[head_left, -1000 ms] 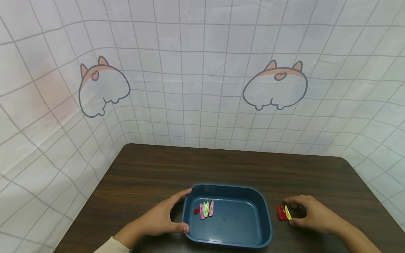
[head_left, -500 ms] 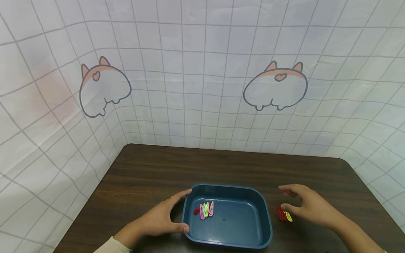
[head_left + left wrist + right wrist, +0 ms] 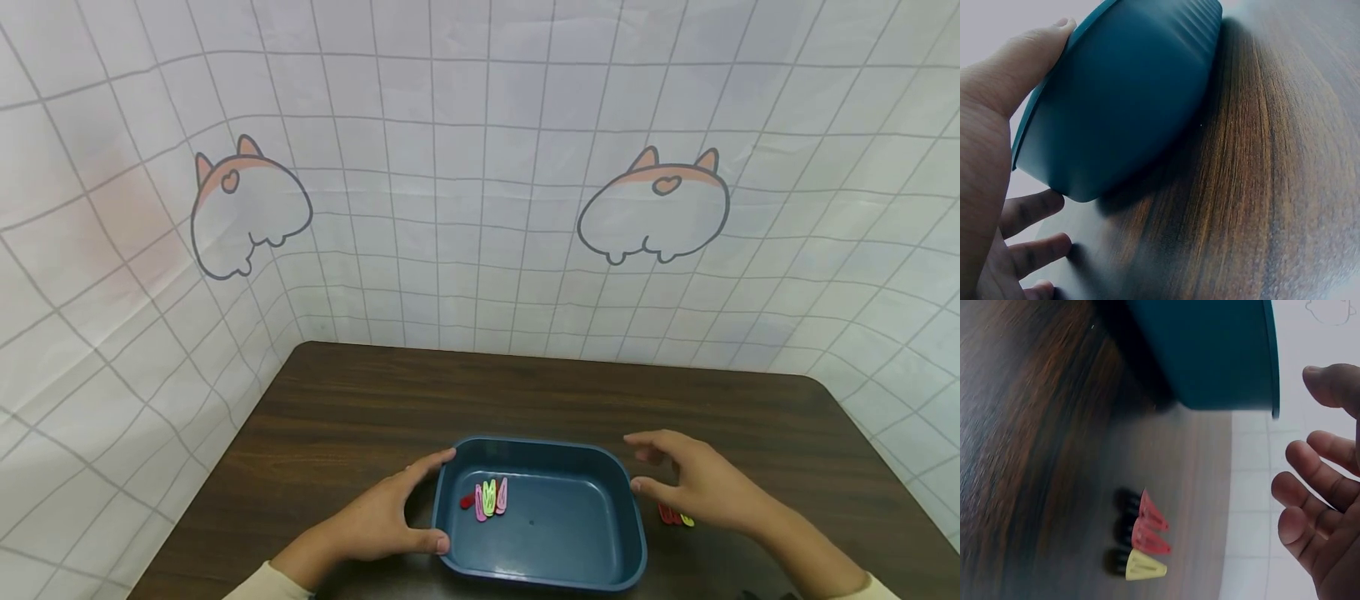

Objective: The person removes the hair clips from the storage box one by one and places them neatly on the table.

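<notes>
My left hand (image 3: pixel 375 512) spans the left end of a blue plastic tray (image 3: pixel 637 533), with the thumb and index finger gripping its rim at opposite corners. In the left wrist view the thumb (image 3: pixel 1029 59) lies on the rim while the other fingers are bent below. Several snap hair clips, pink, yellow-green and red, lie at the tray's left side; a pink clip (image 3: pixel 502 495) is the rightmost. My right hand (image 3: pixel 705 483), fingers loosely bent and holding nothing, hovers by the tray's right rim. Two red clips (image 3: pixel 1149 538) and a yellow clip (image 3: pixel 1145 566) lie on the table below it.
Everything stands on a dark wood-grain table (image 3: pixel 420 383) with rounded back corners. A white grid-patterned curtain (image 3: pixel 450 208) with cartoon animal prints hangs behind the table and along both sides.
My right hand has come away from the yellow clip beside the red ones, rising and moving left to the tray's right rim. The clip stays on the table. My left hand has kept its place.
</notes>
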Tool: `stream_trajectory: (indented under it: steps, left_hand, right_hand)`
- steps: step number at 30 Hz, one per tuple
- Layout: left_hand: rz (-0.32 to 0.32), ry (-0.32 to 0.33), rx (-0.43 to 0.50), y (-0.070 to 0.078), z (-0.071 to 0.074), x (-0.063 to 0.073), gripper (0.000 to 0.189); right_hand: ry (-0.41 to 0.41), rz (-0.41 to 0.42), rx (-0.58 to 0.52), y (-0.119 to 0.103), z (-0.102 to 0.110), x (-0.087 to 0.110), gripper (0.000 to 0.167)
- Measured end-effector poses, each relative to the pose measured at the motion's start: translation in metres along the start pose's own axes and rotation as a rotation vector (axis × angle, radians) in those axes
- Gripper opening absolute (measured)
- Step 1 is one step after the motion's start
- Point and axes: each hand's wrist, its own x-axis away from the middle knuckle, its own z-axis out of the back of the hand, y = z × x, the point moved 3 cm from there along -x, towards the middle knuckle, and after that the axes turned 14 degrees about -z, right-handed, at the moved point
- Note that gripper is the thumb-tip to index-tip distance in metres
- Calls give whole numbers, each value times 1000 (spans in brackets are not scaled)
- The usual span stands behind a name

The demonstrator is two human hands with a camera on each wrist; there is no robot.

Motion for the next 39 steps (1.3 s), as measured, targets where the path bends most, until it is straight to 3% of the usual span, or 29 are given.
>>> stream_trajectory:
  steps: [39]
  left_hand:
    - [14,2,-14,-1,-2,0,98]
  right_hand:
    - [-108,121,-80,-54,-31,-23,53]
